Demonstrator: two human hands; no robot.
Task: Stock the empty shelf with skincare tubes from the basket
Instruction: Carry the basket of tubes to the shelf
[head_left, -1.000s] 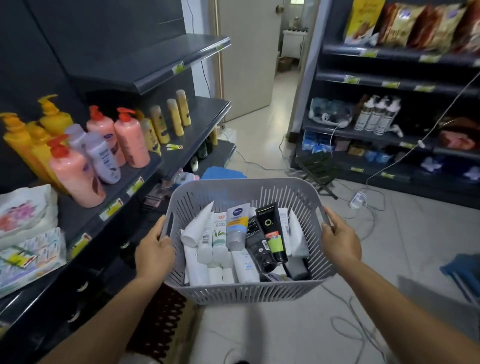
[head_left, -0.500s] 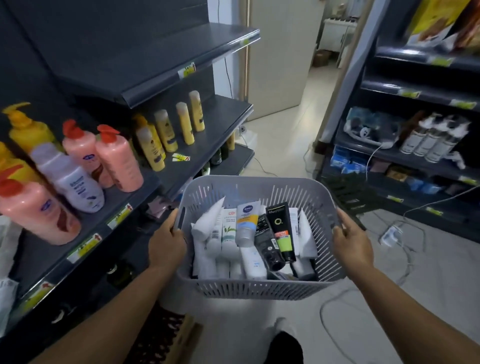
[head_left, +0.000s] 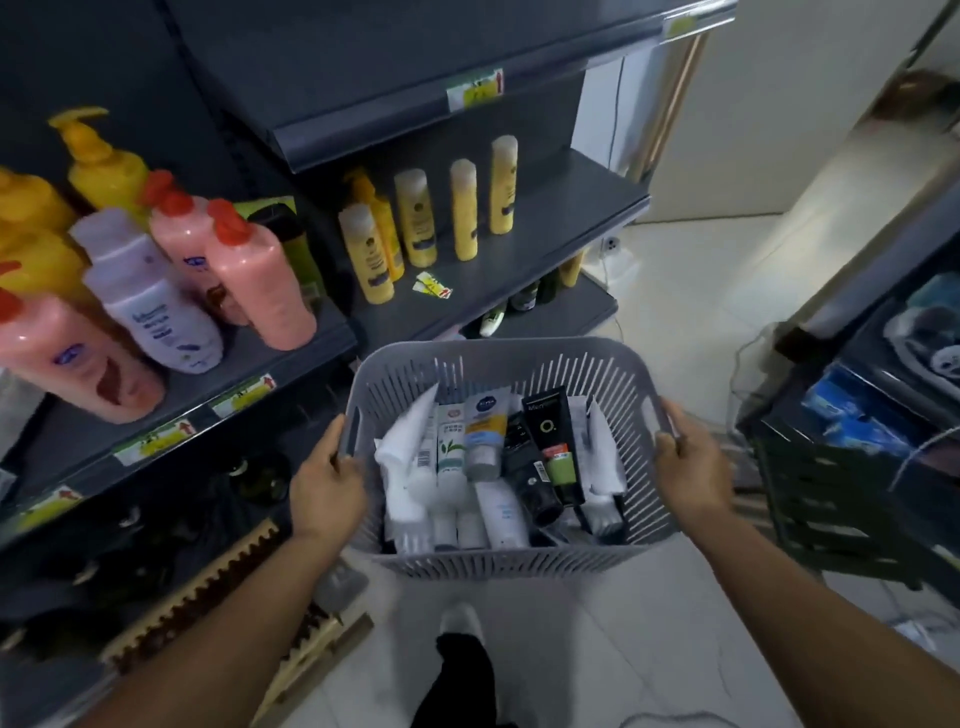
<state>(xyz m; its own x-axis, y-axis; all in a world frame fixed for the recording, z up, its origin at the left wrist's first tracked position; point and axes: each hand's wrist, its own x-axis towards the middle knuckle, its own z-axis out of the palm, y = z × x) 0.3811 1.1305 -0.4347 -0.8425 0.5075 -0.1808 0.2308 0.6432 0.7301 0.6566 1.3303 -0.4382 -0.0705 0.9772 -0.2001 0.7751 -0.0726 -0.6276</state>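
Stocking has not begun: every tube (head_left: 483, 436) lies in the basket (head_left: 498, 566), which left hand (head_left: 324, 491) and right hand (head_left: 693, 465) grip by its rims beside the shelf (head_left: 545, 228).

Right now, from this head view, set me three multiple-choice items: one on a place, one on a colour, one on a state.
1. Where do the slim yellow bottles stand?
A. in the basket
B. on the shelf beyond the basket
C. on the floor

2. What colour are the caps of the pink pump bottles?
A. red
B. blue
C. white

3. How is the grey basket held?
A. by the left hand alone
B. it rests on the floor
C. by both hands at its side handles

Answers:
1. B, they stand in a row on the dark shelf past the basket's far rim.
2. A, each pump top is red.
3. C, the left hand and right hand each grip a side, with the skincare tubes still inside.
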